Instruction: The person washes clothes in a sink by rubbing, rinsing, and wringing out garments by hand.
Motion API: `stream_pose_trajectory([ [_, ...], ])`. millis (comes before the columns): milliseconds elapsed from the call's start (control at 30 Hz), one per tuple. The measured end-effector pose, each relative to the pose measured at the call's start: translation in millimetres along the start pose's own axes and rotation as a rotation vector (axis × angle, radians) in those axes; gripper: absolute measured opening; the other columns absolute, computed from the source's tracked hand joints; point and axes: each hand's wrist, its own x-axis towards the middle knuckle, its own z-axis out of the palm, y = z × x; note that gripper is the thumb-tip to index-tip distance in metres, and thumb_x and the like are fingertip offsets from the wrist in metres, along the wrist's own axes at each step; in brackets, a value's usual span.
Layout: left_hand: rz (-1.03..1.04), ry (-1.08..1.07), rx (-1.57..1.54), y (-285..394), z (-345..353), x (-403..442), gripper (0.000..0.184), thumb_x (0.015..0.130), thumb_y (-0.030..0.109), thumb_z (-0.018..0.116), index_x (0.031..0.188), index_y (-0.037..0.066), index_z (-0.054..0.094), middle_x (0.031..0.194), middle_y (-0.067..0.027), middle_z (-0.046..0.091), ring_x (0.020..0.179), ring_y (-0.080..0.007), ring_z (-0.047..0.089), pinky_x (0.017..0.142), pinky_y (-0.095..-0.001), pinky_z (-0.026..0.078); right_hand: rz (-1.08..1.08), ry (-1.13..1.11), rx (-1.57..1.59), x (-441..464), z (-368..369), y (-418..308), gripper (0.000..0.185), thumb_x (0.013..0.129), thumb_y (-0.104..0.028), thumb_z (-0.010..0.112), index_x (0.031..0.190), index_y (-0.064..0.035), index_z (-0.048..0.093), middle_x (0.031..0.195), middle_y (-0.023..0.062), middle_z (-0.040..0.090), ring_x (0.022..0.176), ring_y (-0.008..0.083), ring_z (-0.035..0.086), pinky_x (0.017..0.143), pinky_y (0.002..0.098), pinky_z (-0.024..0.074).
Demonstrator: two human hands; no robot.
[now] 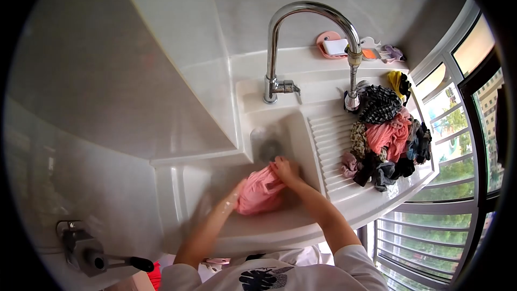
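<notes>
A wet-looking pink cloth point(259, 194) hangs bunched between my two hands over the white sink basin point(207, 175). My right hand point(285, 171) grips its upper right edge, with the fingers closed on the fabric. At the left side, my left hand point(237, 191) is closed on the same cloth, its fingers partly hidden by the folds. White suds cling to my left wrist. Just beyond my hands, the drain point(271, 150) lies at the bottom of the basin. Whether the cloth is a garment I cannot tell.
A tall chrome faucet point(274, 48) arches over the sink, its spout above the ridged washboard point(328, 156). A heap of mixed clothes point(388, 134) covers the washboard's right part. Soap dishes point(331, 46) stand on the back ledge. A wall crank point(91, 253) juts out at lower left.
</notes>
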Motion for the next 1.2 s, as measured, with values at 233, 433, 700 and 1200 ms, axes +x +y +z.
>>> stream_pose_trajectory([
  [233,0.664,0.666,1.897,-23,-65,10,0.072,0.073,0.041,0.068,0.129,0.004,0.043,0.138,-0.0189,0.034,0.116,-0.0425,0.041,0.101,-0.0502,0.033,-0.286,-0.117,-0.106,-36,34,-11,0.06,0.078,-0.044,0.062,0.129,-0.0177,0.046,0.138,0.0129,0.035,0.127,0.0327,0.03,0.1,0.0522,0.0282],
  [433,0.558,0.538,1.887,-10,-74,20,0.063,0.069,0.04,0.07,0.119,0.004,0.053,0.125,-0.0169,0.047,0.113,-0.0342,0.047,0.096,-0.0452,0.038,-0.427,-0.111,-0.341,-34,101,43,0.071,0.073,-0.043,0.064,0.135,-0.0178,0.041,0.148,0.0071,0.024,0.135,0.0318,0.02,0.109,0.049,0.0189],
  [700,0.249,0.194,-0.322,-28,-115,78,0.05,0.08,0.041,0.054,0.107,-0.001,0.057,0.1,-0.0134,0.063,0.095,-0.0282,0.059,0.09,-0.0401,0.045,-0.1,-0.106,-0.239,-28,42,-3,0.063,0.072,-0.038,0.064,0.128,-0.0127,0.047,0.13,0.0143,0.047,0.122,0.0297,0.043,0.102,0.0437,0.0331],
  [1200,0.181,-0.227,-0.279,-11,14,19,0.038,0.093,0.036,0.043,0.112,0.007,0.058,0.103,-0.0093,0.058,0.1,-0.0225,0.055,0.094,-0.0322,0.041,-0.353,-0.11,0.173,-64,-41,-147,0.03,0.077,-0.037,0.061,0.083,-0.008,0.063,0.084,0.0113,0.063,0.077,0.0268,0.062,0.06,0.0415,0.0497],
])
